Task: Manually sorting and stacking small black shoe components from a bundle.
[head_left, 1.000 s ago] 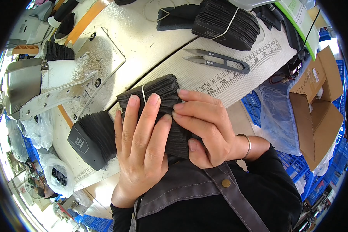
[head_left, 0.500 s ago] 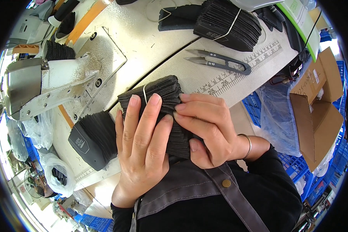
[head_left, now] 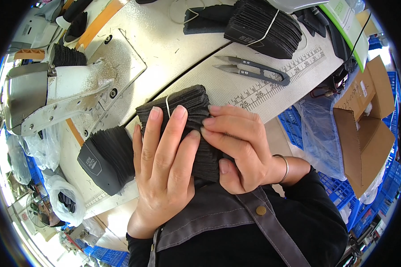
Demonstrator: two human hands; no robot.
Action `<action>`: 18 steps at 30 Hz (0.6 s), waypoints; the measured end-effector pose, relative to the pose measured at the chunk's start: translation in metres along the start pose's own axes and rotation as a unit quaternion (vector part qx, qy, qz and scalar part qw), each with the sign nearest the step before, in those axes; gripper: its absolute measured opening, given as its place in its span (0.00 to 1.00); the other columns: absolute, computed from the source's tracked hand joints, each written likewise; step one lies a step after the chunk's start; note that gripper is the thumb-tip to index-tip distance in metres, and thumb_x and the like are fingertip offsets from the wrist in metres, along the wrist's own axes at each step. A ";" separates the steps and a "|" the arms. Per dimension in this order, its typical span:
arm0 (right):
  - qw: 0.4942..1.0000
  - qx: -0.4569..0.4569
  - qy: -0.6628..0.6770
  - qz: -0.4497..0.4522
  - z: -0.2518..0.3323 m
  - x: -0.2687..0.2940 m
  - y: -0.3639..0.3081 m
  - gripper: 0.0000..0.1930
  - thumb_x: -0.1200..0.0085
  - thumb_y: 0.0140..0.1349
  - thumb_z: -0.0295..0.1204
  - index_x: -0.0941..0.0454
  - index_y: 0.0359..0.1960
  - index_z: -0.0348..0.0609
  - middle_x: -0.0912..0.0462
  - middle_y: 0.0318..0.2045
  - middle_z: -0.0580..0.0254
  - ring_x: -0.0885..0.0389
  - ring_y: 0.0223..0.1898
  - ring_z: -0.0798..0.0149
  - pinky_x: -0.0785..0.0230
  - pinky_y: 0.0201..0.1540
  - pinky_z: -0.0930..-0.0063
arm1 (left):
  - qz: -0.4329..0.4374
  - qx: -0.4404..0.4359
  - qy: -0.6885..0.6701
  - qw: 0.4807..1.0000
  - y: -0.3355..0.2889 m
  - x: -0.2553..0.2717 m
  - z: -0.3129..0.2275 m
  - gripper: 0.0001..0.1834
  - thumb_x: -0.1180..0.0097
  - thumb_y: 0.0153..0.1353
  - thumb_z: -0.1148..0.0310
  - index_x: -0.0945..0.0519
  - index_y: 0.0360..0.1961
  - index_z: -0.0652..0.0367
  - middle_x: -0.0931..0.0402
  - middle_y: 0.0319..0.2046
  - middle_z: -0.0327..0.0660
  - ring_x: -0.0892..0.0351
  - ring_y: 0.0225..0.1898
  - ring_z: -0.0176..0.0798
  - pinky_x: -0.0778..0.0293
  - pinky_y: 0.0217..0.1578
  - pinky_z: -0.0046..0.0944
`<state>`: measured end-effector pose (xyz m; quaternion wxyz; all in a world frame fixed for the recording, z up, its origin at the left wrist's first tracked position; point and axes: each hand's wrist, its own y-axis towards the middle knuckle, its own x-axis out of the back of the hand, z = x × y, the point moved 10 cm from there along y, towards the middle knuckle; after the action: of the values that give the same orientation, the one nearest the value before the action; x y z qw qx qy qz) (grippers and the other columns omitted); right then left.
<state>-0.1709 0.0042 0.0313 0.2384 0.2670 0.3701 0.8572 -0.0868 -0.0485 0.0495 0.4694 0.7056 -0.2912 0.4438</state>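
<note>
A thick bundle of black fabric pieces point(head_left: 189, 99) stands on edge in front of me, a white elastic band round its far part. My left hand point(head_left: 165, 164) grips it from the left, fingers laid over the top edges and close to the band. At the bundle's right side, my right hand point(head_left: 245, 149) pinches the edges between bent fingers and thumb. The bundle's underside and my left thumb are hidden. Just left of my left hand is a second stack of black pieces point(head_left: 107, 155). Black thread snips point(head_left: 254, 71) lie beyond my right hand.
A banded black stack point(head_left: 263, 31) rests at the far side of the table point(head_left: 165, 58). The sewing machine point(head_left: 53, 98) stands at left. On the right are an open cardboard box point(head_left: 365, 142) and blue crates point(head_left: 338, 187). A plastic bag point(head_left: 64, 200) hangs at the lower left.
Hardly anything differs: both hands keep their hold on the bundle, and the fingertips have shifted only very slightly.
</note>
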 end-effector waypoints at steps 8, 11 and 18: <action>1.000 -0.003 0.020 0.002 -0.002 0.001 0.001 0.24 0.48 0.35 0.20 0.27 0.41 0.23 0.26 0.44 0.42 0.24 0.43 0.43 0.28 0.45 0.57 | -0.006 -0.001 -0.002 1.000 0.000 0.000 0.000 0.13 0.53 0.59 0.78 0.26 0.45 0.63 0.28 0.55 0.51 0.32 0.59 0.59 0.34 0.54 0.59; 0.999 -0.007 0.034 0.002 -0.004 0.002 0.001 0.24 0.48 0.36 0.20 0.27 0.41 0.24 0.27 0.45 0.42 0.24 0.43 0.44 0.28 0.45 0.58 | -0.008 -0.001 -0.005 1.000 0.000 0.000 0.000 0.13 0.52 0.59 0.78 0.26 0.45 0.63 0.28 0.55 0.51 0.32 0.59 0.59 0.34 0.54 0.59; 0.998 -0.038 0.052 0.006 -0.009 0.002 -0.001 0.24 0.48 0.38 0.18 0.27 0.44 0.26 0.31 0.52 0.35 0.24 0.41 0.47 0.29 0.43 0.61 | -0.002 -0.001 -0.011 1.000 -0.001 -0.001 0.001 0.14 0.52 0.58 0.79 0.27 0.47 0.63 0.30 0.56 0.51 0.34 0.60 0.60 0.34 0.54 0.60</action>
<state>-0.1782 0.0017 0.0264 0.2241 0.2150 0.3473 0.8849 -0.0858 -0.0485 0.0482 0.4675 0.7105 -0.2954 0.4353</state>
